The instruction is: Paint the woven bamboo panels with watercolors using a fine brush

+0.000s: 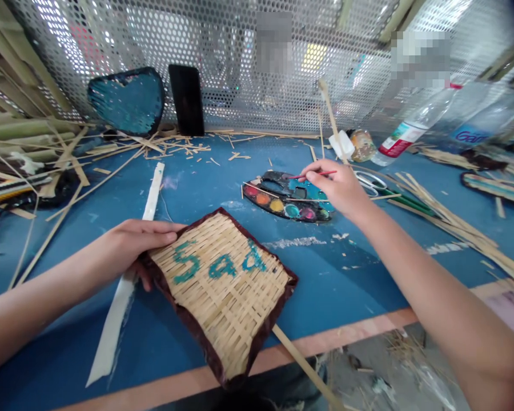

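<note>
A woven bamboo fan [223,285] with a dark red border lies on the blue table [346,285], with teal letters painted on it. My left hand [132,245] grips its upper left edge, fingers closed over the rim. My right hand [338,185] pinches a thin red paintbrush [314,174], its tip over a black paint palette [289,200] with several coloured wells. The fan's bamboo handle [308,371] sticks out past the table's front edge.
Bamboo strips [445,217] and splinters litter the table on both sides. A white strip [120,297] lies under my left hand. A teal heart-shaped fan [126,100] and a black phone [187,98] lean on the mesh wall. Scissors [370,181] and plastic bottles [415,125] sit at the right.
</note>
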